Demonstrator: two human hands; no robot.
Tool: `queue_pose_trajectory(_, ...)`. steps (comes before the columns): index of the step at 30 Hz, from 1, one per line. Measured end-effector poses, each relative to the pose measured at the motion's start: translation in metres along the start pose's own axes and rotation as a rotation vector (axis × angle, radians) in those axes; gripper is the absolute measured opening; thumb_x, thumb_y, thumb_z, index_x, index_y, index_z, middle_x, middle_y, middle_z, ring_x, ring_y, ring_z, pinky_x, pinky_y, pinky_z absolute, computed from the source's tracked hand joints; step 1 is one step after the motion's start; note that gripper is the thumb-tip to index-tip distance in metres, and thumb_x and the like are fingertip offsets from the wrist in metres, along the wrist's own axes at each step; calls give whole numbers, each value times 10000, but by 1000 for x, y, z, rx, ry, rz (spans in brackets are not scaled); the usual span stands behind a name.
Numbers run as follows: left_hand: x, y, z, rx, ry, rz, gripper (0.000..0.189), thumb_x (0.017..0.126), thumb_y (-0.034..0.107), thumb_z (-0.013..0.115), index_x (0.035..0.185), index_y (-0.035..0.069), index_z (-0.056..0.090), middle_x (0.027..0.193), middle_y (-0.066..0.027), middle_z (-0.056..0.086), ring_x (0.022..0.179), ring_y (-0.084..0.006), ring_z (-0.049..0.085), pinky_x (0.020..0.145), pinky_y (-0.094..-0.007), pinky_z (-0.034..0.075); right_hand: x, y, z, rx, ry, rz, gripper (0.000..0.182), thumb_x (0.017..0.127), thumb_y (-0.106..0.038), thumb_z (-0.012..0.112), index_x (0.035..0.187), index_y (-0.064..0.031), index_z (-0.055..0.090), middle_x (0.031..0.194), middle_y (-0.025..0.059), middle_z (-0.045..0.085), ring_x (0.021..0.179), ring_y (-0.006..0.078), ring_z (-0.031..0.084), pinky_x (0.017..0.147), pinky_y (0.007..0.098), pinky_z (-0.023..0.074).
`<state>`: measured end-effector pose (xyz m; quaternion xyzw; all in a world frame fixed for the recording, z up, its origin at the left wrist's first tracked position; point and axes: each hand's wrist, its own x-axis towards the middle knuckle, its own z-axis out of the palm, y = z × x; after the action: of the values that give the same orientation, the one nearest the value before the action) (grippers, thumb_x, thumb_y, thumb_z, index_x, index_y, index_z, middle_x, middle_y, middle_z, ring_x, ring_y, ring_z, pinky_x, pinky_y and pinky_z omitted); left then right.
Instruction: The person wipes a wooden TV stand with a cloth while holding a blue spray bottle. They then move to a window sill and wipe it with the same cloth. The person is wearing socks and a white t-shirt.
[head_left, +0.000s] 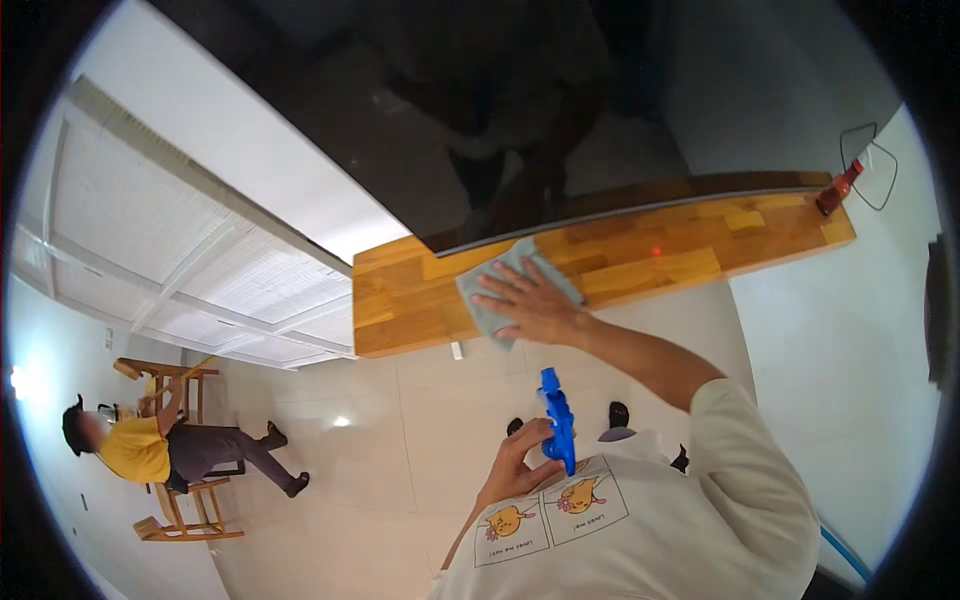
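Note:
My right hand (532, 304) lies with fingers spread on a grey cloth (480, 289), pressing it against a wooden shelf (637, 266). One edge of the cloth hangs over the shelf's front; another reaches the bottom edge of a large glossy black screen (510, 135). Close to my body, my left hand (521, 457) grips a spray bottle, of which the blue trigger head (559, 424) shows. The bottle's body is mostly hidden under the head and hand. A small red light spot (657, 251) falls on the shelf, right of the cloth.
A red bottle (836, 193) stands at the shelf's right end, beside a looped dark wire (885, 191). White panelled doors (172, 225) are on the left. Farther off, a person in a yellow shirt (139, 450) is by wooden chairs (195, 514). Pale tiles (375, 465) cover the floor.

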<state>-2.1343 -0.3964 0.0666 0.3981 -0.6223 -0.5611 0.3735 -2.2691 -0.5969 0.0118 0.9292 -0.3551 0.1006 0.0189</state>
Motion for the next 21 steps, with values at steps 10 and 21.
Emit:
queue_pose_trajectory(10,-30,-20,-127,-9,132,57,368,681,23,750,1028,46,631,1032,-108,660,973,-239,611,848,-360,461,175,-69,47,83,-60,13,596,919,-572,358,1420,-249,348,1530,27,212,1420,272,129,1127,534,98)
queue_pose_trajectory(21,-77,-28,-169,-20,285,-38,378,672,-2,728,1034,28,624,1025,-120,659,995,-247,603,898,-381,434,298,-91,83,14,20,-201,434,856,-503,496,780,-123,691,896,10,643,1030,202,520,922,440,312)
